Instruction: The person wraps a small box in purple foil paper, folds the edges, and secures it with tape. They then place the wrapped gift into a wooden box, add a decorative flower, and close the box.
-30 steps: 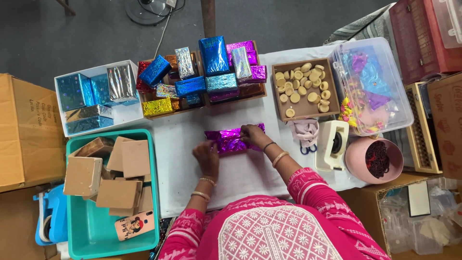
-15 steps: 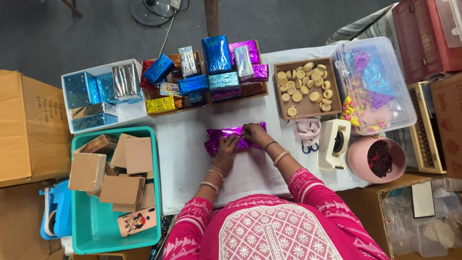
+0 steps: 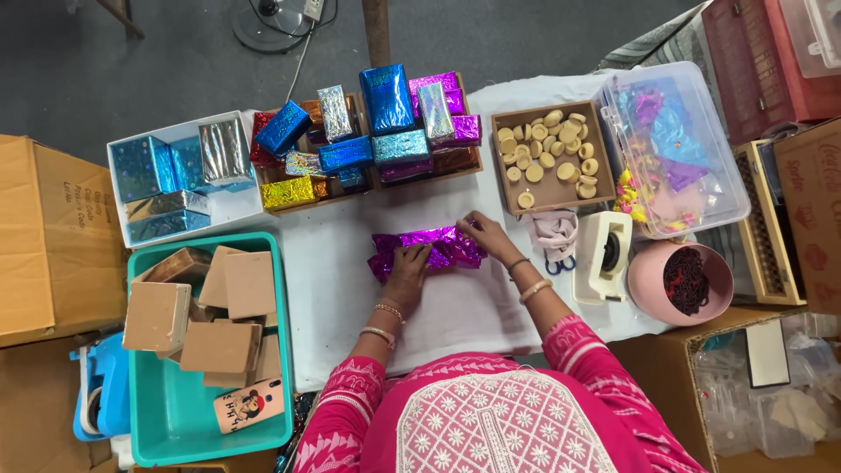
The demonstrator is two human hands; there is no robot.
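A box half wrapped in shiny purple foil [image 3: 429, 248] lies on the white table [image 3: 455, 307] in front of me. My left hand [image 3: 408, 267] presses flat on its left-middle part, fingers spread over the foil. My right hand [image 3: 486, 235] touches the foil's right end, fingers apart, not clearly gripping it. Loose foil sticks out at both ends of the box.
Wrapped foil boxes [image 3: 385, 123] are stacked at the back. A white tray [image 3: 229, 210] holds blue and silver ones. A teal tub [image 3: 166, 420] with plain brown boxes and a phone is at left. A tray of round discs [image 3: 547, 158], tape dispenser [image 3: 604, 254], scissors, pink bowl [image 3: 644, 289] and clear bin [image 3: 670, 149] stand right.
My left hand moved from beside the parcel up onto its foil. My right hand slid from the middle of the parcel to its right end.
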